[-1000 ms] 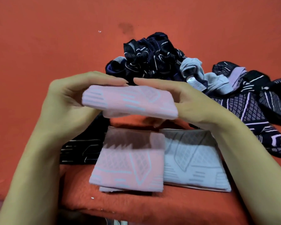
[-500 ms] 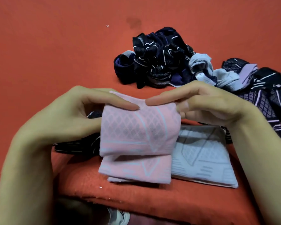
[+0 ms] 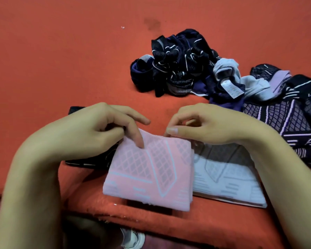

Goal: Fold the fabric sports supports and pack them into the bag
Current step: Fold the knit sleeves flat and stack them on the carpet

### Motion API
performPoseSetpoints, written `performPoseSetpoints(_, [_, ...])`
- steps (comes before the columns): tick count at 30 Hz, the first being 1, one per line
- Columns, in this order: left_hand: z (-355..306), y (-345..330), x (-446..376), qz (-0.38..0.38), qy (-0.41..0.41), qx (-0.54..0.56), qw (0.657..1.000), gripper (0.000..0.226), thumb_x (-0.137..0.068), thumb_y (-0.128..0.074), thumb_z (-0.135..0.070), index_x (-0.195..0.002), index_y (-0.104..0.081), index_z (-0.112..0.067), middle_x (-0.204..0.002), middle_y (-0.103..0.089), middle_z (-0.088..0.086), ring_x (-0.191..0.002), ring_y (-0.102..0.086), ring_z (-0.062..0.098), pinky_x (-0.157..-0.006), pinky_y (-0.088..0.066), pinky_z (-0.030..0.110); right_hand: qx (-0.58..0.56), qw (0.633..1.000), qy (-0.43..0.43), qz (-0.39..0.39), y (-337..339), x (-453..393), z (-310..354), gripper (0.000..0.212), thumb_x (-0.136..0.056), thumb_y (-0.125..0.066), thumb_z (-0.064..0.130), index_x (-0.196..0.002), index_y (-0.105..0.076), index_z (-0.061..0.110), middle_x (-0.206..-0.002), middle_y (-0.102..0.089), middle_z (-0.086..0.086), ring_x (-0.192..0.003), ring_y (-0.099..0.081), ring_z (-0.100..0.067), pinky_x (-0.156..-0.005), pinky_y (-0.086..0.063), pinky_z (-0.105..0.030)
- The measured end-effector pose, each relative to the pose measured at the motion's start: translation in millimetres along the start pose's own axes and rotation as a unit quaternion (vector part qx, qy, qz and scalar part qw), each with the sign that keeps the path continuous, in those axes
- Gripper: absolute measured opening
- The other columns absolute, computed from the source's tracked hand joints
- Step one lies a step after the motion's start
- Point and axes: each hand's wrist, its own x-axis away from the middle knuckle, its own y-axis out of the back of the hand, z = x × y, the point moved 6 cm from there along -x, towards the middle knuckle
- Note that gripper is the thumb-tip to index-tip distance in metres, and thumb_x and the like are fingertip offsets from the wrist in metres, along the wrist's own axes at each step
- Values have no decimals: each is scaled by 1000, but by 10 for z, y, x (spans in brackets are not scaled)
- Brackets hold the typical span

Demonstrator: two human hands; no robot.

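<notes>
While the folded pink support (image 3: 149, 172) is being set down at six o'clock on the orange counter (image 3: 61, 69), its far edge is held from both sides: the left hand (image 3: 97, 130) pinches the ten o'clock corner with fingers curled over the cloth, and the right hand (image 3: 205, 126) is curled at the one o'clock corner, its thumb laid along the top edge, though how much cloth is actually caught there cannot be told. A folded grey support (image 3: 226, 178) lies just beside it at three o'clock, and a folded dark support (image 3: 90, 160) is partly hidden under the left hand at nine o'clock. A heap of unfolded supports (image 3: 214, 74) is piled at one o'clock, well apart. No bag can be seen. The knitted fabric is judged light, soft and springy, so the fold is likely to open if released carelessly; a grip at the folded edge or across both layers at the corners is advised.
</notes>
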Motion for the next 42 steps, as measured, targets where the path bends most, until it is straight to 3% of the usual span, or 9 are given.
performPoseSetpoints(2, [-27,4,-21,-22,11,5,1000,29,-99,-56,-19,-105,-72,-43,-89,-71,-27,-72,-61,-12,-61,-42,7,17,1000,-6,7,-19,-4,28,32,-89,-61,64,-97,-73,35,-92,-72,11,-81,-67,-13,-76,-56,-38])
performPoseSetpoints(5, [-198,-20,-53,-31,8,2,999,27,-96,-42,-34,-104,-66,-43,-88,-70,-25,-71,-60,-7,-61,-44,15,28,999,-17,25,-35,14,49,49,-78,-57,80,-94,-67,35,-85,-69,12,-72,-61,-8,-68,-50,-29])
performPoseSetpoints(11, [-246,-63,-66,39,3,-60,997,33,-80,-65,-66,-107,-65,-46,-101,-70,-32,-98,-64,-8,-88,-51,25,59,998,-30,21,-36,58,58,45,-71,-79,69,-101,-59,42,-100,-66,15,-80,-64,-6,-68,-48,-18])
performPoseSetpoints(17, [-324,-6,-100,5,-26,-5,1000,12,-83,-75,-50,-92,-73,-42,-89,-73,-19,-89,-67,5,-76,-49,25,-17,1000,-15,21,-41,28,30,50,-76,-87,52,-118,-61,44,-104,-64,14,-68,-58,-3,-68,-56,-27])
performPoseSetpoints(22, [-221,90,-75,-22,2,2,1000,8,-85,-76,-44,-88,-73,-38,-85,-73,-22,-86,-68,1,-75,-51,19,-17,993,26,-110,96,-42,19,34,-80,-87,43,-109,-71,36,-93,-67,13,-70,-63,-9,-72,-57,-30])
performPoseSetpoints(27, [-175,-30,-132,-3,8,-68,998,10,-85,-71,-48,-88,-72,-39,-87,-69,-19,-86,-63,2,-75,-50,27,38,998,-3,-50,-12,-106,-94,16,-85,-82,46,-91,-77,32,-80,-72,15,-73,-63,-3,-67,-44,-16])
performPoseSetpoints(34, [-558,-2,-154,-121,-87,-3,989,10,-95,-71,-22,-92,-67,-31,-78,-66,-13,-75,-65,8,-67,-47,21,-11,998,14,-54,11,-113,-171,12,-94,-75,40,-94,-76,28,-80,-74,10,-73,-68,-6,-71,-54,-28])
performPoseSetpoints(39, [-529,-284,-275,-53,-68,-5,996,10,-99,-65,-30,-89,-66,-32,-72,-66,-16,-67,-61,6,-60,-38,17,11,958,32,-285,388,-50,-353,8,-101,-66,24,-103,-74,23,-100,-72,9,-94,-68,-8,-84,-55,-29])
performPoseSetpoints(42, [-496,-282,-281,-44,-65,15,997,10,-98,-64,-31,-88,-66,-31,-72,-65,-18,-65,-59,8,-60,-39,14,32,916,11,-400,549,2,-492,19,-100,-63,18,-116,-72,22,-135,-52,1,-105,-61,-3,-86,-55,-17])
